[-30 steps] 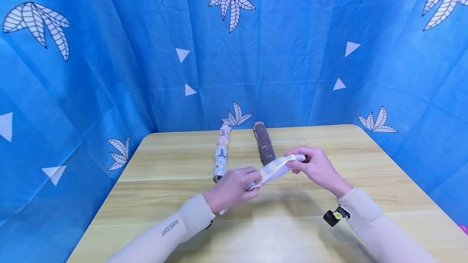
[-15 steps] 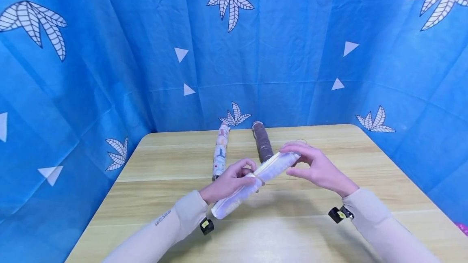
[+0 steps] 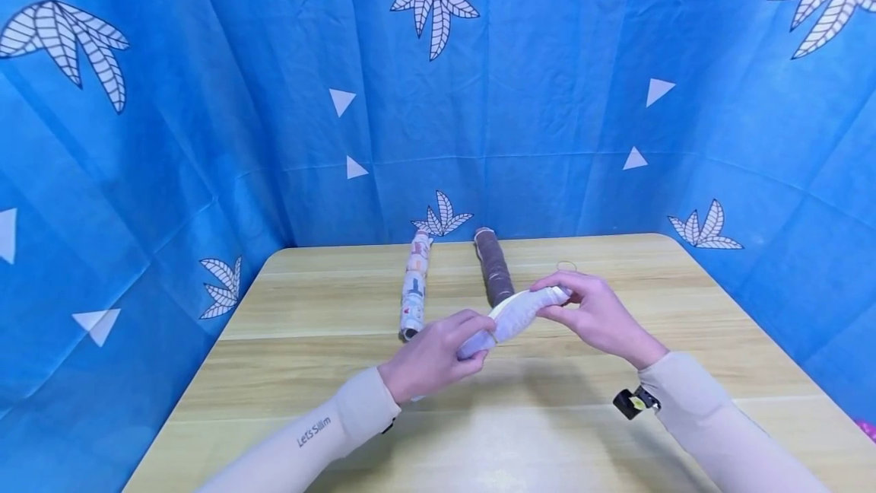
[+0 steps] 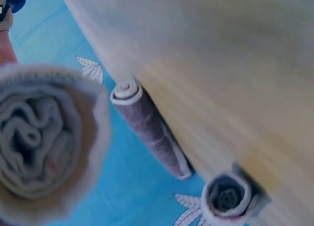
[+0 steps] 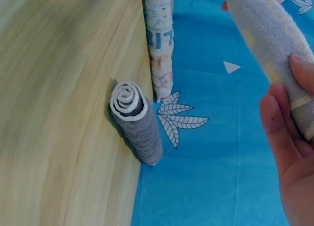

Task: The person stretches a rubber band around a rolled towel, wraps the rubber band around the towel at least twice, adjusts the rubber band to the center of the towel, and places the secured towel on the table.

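A pale lavender rolled towel [image 3: 518,316] with yellowish patches is held in the air above the table, slightly bent. My left hand [image 3: 434,356] grips it near the middle, fingers curled over the top; a thin band line shows beside those fingers. At the far right end my right hand [image 3: 595,318] pinches the roll between thumb and fingers. In the left wrist view the spiral end of the towel [image 4: 41,137] fills the left side, blurred. The right wrist view shows the right fingers and thumb round the towel [image 5: 267,37]. Part of the roll is hidden by my left hand.
Behind the hands lie a printed white rolled towel [image 3: 414,284] and a dark brown-grey rolled towel [image 3: 494,266] on the wooden table [image 3: 328,295]. A thin rubber band [image 3: 566,262] lies at the back right. Blue patterned curtains [image 3: 547,97] enclose the back and sides.
Half a second ago both hands had loosened round the towel, and a band showed round its middle. The towel has since turned, and the hands have tightened on it again.
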Motion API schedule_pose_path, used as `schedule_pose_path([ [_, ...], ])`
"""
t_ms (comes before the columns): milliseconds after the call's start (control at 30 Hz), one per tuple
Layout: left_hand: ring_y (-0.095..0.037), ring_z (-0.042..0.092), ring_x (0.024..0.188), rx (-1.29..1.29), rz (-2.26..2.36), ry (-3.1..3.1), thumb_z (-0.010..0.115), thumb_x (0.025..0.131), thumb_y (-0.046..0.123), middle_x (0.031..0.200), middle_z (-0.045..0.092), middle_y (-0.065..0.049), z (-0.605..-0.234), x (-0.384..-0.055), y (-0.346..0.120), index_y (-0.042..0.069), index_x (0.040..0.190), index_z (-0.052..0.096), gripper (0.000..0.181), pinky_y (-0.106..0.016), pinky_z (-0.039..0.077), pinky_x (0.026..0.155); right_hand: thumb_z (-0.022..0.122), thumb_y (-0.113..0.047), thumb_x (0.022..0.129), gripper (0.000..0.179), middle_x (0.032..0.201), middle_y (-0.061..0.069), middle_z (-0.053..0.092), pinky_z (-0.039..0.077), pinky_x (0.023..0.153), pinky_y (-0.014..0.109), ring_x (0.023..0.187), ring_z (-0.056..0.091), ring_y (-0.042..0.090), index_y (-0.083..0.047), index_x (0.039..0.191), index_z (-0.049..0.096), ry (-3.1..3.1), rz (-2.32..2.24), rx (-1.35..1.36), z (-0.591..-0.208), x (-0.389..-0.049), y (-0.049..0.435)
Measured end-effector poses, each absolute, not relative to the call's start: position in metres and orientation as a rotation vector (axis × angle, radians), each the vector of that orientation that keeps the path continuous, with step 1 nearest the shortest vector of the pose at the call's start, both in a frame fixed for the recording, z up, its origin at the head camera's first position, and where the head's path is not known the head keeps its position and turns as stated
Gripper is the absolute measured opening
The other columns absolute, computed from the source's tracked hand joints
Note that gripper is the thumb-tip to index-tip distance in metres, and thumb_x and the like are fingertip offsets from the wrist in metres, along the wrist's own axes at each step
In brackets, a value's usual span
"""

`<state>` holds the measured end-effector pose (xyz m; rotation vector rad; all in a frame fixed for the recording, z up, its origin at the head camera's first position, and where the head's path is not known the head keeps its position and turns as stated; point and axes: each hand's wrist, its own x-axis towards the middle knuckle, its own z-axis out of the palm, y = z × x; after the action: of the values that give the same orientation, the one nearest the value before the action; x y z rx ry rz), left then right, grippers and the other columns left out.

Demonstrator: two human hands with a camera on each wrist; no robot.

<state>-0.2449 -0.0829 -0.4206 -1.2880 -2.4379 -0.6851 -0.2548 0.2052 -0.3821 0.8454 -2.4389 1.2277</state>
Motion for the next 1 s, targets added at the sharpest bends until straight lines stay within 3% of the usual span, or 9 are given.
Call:
schedule_pose_path([
  [300,-0.005,0.062,0.076,-1.331,-0.549,-2.383,0.068,0.091,0.017,0.106,0.064,0.002,-0.418,-0.246,-0.080,0.018,0.111,0.064,0.020,-0.008,0.050,0.068,0.080,-0.009,0.084,0.023,0.095,-0.007,0.070,0.055,0.067,0.027,0.080,0.061,0.013,-0.020,0.104,0.074,-2.465,1.219,0.792,-0.384,-0.255,0.202],
  [500,-0.004,0.056,0.069,-1.366,-0.488,-2.299,0.069,0.090,0.016,0.100,0.063,0.002,-0.423,-0.248,-0.080,0.018,0.094,0.061,0.010,-0.005,0.043,0.061,0.080,-0.009,0.085,0.022,0.098,-0.003,0.070,0.056,0.065,0.028,0.080,0.061,0.016,-0.018,0.104,0.075,-2.494,1.276,0.757,-0.382,-0.255,0.204],
  [733,-0.007,0.062,0.086,-1.195,-0.759,-2.468,0.069,0.091,0.020,0.107,0.068,0.005,-0.424,-0.248,-0.082,0.022,0.099,0.059,0.013,-0.019,0.055,0.073,0.079,-0.015,0.087,0.025,0.104,0.001,0.071,0.056,0.065,0.027,0.081,0.062,0.018,-0.016,0.111,0.074,-2.524,1.310,0.721,-0.381,-0.255,0.204],
  [1000,-0.012,0.061,0.096,-1.014,-1.111,-2.695,0.069,0.092,0.024,0.113,0.066,0.001,-0.419,-0.255,-0.078,0.027,0.109,0.055,0.022,-0.026,0.053,0.079,0.076,-0.015,0.090,0.044,0.115,0.011,0.068,0.059,0.075,0.027,0.088,0.069,0.020,-0.016,0.133,0.064,-2.522,1.474,0.691,-0.378,-0.265,0.197],
])
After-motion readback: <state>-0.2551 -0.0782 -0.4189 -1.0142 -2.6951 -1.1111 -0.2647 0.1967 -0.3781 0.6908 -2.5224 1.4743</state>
